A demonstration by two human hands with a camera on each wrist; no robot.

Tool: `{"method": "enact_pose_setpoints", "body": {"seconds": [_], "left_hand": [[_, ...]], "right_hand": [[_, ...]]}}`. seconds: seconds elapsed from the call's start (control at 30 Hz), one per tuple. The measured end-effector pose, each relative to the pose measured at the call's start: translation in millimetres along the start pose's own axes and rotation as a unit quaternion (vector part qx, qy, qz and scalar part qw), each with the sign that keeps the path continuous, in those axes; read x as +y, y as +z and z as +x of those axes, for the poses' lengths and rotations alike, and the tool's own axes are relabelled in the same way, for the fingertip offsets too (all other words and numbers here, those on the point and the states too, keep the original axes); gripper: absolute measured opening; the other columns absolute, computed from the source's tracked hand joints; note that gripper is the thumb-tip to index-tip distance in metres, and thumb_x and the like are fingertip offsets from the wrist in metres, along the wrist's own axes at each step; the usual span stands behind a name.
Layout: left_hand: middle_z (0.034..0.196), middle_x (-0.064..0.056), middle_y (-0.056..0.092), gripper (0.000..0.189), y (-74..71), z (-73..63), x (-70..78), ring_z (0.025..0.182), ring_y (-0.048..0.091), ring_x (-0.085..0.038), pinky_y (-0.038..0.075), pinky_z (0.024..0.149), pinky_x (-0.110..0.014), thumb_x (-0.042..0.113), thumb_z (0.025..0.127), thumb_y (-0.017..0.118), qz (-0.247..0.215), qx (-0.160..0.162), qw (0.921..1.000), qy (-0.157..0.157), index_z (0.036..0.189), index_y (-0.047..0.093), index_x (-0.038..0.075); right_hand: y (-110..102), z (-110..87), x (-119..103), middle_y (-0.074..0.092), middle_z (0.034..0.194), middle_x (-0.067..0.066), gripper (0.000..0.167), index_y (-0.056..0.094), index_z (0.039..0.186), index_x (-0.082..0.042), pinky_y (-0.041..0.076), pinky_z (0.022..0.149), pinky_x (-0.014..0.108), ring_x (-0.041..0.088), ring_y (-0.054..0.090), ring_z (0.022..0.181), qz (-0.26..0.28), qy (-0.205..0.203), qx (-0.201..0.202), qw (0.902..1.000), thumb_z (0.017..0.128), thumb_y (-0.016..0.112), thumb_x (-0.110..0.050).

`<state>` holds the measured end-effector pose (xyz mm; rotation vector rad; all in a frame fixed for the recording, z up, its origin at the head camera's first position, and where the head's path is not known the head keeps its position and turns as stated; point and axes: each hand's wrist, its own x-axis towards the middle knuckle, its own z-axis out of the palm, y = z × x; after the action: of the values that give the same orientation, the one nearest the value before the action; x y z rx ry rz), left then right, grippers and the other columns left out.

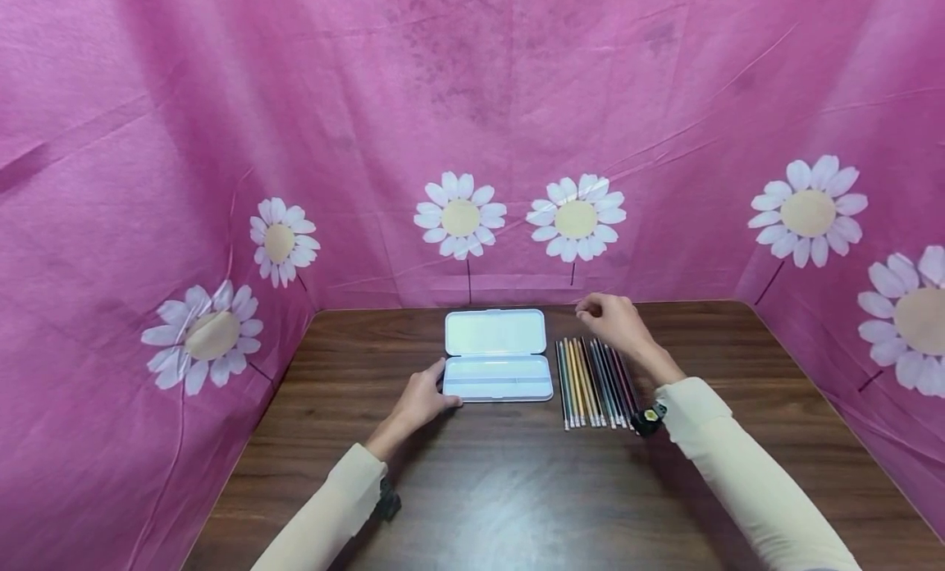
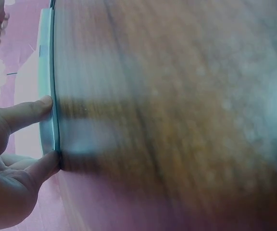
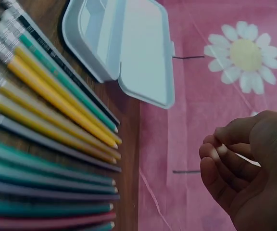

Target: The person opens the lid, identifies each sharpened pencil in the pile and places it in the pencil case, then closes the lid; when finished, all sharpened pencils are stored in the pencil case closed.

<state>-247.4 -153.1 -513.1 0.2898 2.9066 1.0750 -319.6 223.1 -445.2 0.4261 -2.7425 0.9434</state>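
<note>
A white pencil case [image 1: 495,333] lies open on the table, its lid folded back away from me. The part of its inside that shows is bare, with a long divider. At its near left corner my left hand [image 1: 423,399] grips the edge, thumb [image 2: 30,114] on the front side and fingers round the left side. A row of pencils [image 1: 579,382] lies right of the case, eraser ends toward me. Over their far ends is my right hand [image 1: 616,319], with loosely curled fingers, the thumb near the index fingertip and nothing seen in its grasp.
The wooden table [image 1: 472,489] ends at the back against a pink cloth [image 1: 354,144] printed with daisies. This cloth also hangs along both sides. A small black device [image 1: 650,419] on the right wrist overlaps the pencils' near ends in the head view.
</note>
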Motion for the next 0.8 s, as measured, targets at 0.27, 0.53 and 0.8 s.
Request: {"method": "enact_pose_setpoints", "body": {"seconds": [0.27,0.53,0.8], "left_hand": [[0.153,-0.032,0.054,0.089,-0.3,-0.9,-1.3,0.143,0.056,-0.041,0.045,0.121,-0.051,0.016,0.083,0.092,-0.002,0.001,0.9999,0.011,0.153,0.047,-0.013],[0.152,-0.032,0.055,0.088,-1.5,-2.1,-3.1,0.143,0.056,-0.041,0.045,0.120,-0.051,0.016,0.082,0.093,-0.009,0.003,0.9998,0.020,0.152,0.048,-0.013],[0.153,-0.032,0.053,0.087,0.0,-3.9,-4.5,0.141,0.058,-0.040,0.047,0.118,-0.050,0.013,0.084,0.091,-0.024,-0.003,0.9993,0.029,0.153,0.046,-0.014]], "right_hand": [[-22.4,-32.6,19.2,0.078,0.089,0.010,0.013,0.079,0.102,-0.005,0.051,0.070,0.034,0.017,0.064,0.073,-0.035,0.015,0.000,0.9993,0.099,0.069,-0.013],[-22.7,-59.1,44.5,0.075,0.082,0.005,0.012,0.078,0.099,-0.004,0.049,0.068,0.032,0.016,0.063,0.073,-0.040,0.049,-0.030,0.9976,0.098,0.069,-0.012],[-6.0,-78.5,68.3,0.074,0.078,0.000,0.009,0.076,0.095,-0.006,0.051,0.066,0.034,0.010,0.065,0.068,-0.058,0.074,-0.069,0.9931,0.096,0.071,-0.014]]}}
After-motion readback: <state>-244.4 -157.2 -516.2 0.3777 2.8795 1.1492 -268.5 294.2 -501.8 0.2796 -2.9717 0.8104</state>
